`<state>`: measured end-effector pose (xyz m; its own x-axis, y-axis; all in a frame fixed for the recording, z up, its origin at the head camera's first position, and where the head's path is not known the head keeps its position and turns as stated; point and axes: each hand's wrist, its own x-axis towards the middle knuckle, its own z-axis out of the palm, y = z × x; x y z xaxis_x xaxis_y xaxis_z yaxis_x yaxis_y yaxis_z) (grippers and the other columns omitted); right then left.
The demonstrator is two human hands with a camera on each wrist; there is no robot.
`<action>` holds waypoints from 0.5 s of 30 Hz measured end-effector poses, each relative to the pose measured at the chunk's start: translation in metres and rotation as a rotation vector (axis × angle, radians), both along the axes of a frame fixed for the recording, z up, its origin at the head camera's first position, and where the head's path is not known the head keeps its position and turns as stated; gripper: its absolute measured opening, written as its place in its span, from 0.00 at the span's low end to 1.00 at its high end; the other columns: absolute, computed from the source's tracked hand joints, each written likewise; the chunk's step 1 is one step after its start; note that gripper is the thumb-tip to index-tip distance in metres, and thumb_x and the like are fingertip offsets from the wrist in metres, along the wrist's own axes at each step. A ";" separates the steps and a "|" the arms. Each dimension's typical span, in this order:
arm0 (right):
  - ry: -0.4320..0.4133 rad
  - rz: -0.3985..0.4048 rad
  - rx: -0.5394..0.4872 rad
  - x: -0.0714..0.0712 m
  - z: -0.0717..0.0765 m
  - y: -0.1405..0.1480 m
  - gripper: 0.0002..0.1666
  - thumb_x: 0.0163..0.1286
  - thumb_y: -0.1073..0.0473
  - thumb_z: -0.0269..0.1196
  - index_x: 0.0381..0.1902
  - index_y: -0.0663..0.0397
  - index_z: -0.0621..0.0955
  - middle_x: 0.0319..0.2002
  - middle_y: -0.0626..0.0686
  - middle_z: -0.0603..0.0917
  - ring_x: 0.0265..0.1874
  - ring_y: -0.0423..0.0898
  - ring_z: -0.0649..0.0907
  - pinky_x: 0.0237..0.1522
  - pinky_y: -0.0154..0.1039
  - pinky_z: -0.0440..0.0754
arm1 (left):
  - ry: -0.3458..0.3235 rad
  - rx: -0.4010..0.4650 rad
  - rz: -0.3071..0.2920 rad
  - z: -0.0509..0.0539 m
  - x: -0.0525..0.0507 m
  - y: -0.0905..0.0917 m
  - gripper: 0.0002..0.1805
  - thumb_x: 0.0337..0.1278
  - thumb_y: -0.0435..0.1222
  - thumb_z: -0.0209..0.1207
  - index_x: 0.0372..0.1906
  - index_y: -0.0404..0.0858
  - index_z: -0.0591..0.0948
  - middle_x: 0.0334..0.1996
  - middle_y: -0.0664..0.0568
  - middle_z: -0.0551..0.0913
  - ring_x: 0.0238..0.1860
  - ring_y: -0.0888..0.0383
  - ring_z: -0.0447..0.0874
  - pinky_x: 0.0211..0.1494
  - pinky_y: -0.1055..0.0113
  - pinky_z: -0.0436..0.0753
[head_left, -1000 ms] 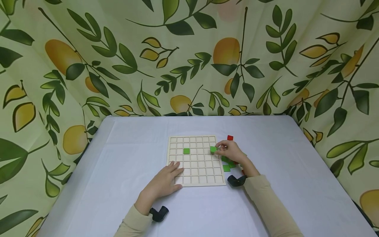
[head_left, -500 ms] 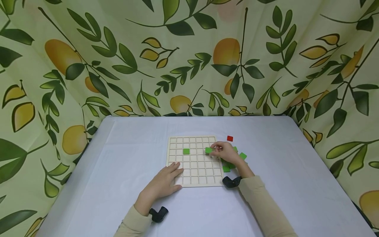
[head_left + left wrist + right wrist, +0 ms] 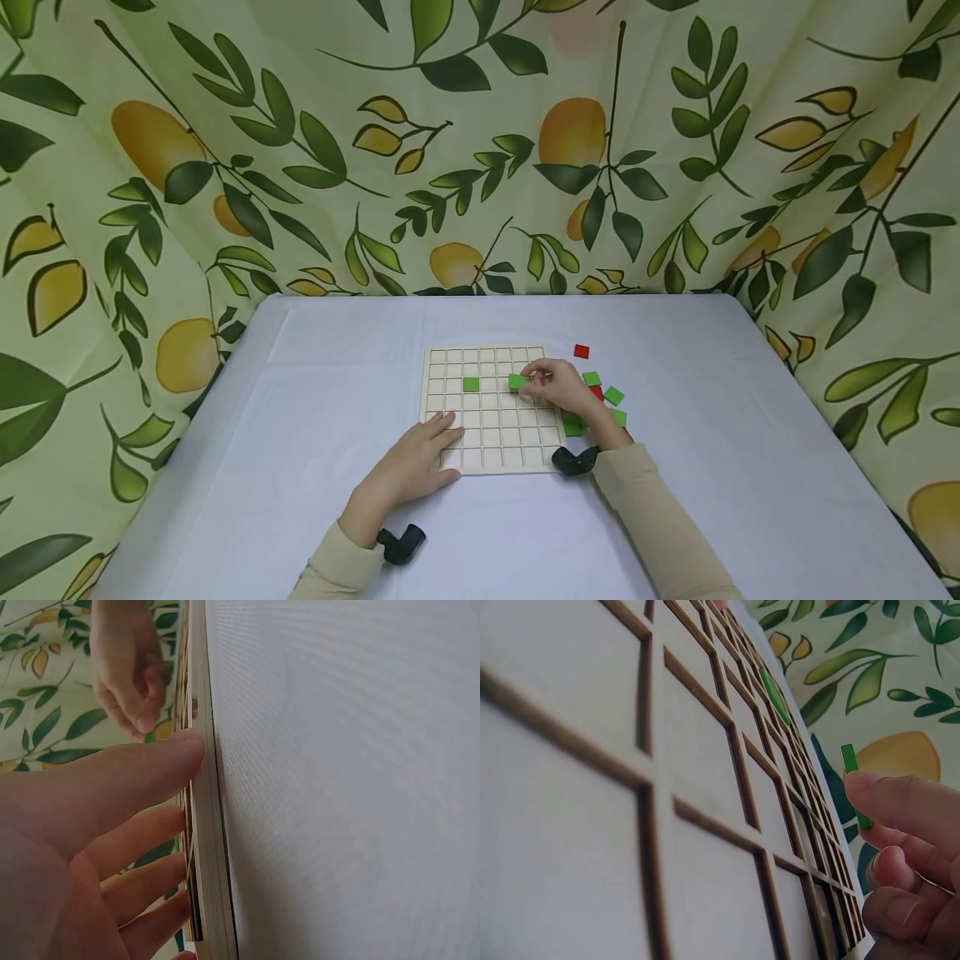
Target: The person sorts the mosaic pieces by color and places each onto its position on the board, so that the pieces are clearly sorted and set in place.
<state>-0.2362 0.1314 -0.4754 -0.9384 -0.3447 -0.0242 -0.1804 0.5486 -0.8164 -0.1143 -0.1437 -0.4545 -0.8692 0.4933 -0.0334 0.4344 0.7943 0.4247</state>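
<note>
A pale wooden grid board [image 3: 512,437] lies on the white-covered table, with one green tile [image 3: 471,384] set in a cell of its upper left part. My right hand [image 3: 558,387] pinches another green tile [image 3: 517,381] between thumb and fingers. In the right wrist view this held tile [image 3: 847,757] is edge-on and stands apart from the board. My left hand [image 3: 416,460] rests on the lower left corner of the board with its fingers spread. The left wrist view shows the left thumb [image 3: 169,761] touching the board's edge and the other fingers over its face.
Right of the board lie several loose green tiles [image 3: 614,396] and red ones, partly hidden by the right forearm. A lone red tile [image 3: 582,352] sits beyond them. Dark wrist devices [image 3: 575,461] hang at both wrists. A leaf-patterned curtain [image 3: 480,150] stands behind the table.
My right hand has carried the green tile leftward over the board, from near its right edge toward the green tile in the grid. My left hand has stayed in place.
</note>
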 end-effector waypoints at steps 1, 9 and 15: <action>-0.002 -0.002 -0.002 0.000 0.000 -0.001 0.16 0.56 0.61 0.71 0.41 0.62 0.83 0.22 0.47 0.72 0.22 0.40 0.69 0.23 0.27 0.65 | 0.001 -0.002 -0.001 0.000 0.000 0.000 0.33 0.54 0.42 0.65 0.65 0.36 0.73 0.71 0.40 0.67 0.73 0.41 0.63 0.73 0.46 0.67; -0.013 0.017 -0.009 -0.001 0.000 -0.011 0.16 0.56 0.61 0.71 0.42 0.63 0.83 0.22 0.46 0.72 0.23 0.38 0.69 0.24 0.27 0.66 | -0.009 0.002 -0.002 0.000 0.000 0.001 0.33 0.54 0.42 0.65 0.65 0.36 0.73 0.71 0.39 0.67 0.73 0.41 0.63 0.73 0.45 0.67; 0.000 0.022 -0.004 -0.002 0.001 -0.020 0.15 0.56 0.62 0.71 0.41 0.61 0.83 0.22 0.47 0.73 0.23 0.40 0.70 0.25 0.27 0.66 | -0.014 -0.010 0.010 0.000 0.000 0.001 0.33 0.55 0.43 0.65 0.65 0.37 0.72 0.72 0.40 0.66 0.74 0.41 0.62 0.74 0.46 0.67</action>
<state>-0.2380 0.1119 -0.4745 -0.9305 -0.3656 -0.0228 -0.1928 0.5415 -0.8183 -0.1145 -0.1429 -0.4547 -0.8733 0.4845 -0.0506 0.4208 0.8026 0.4228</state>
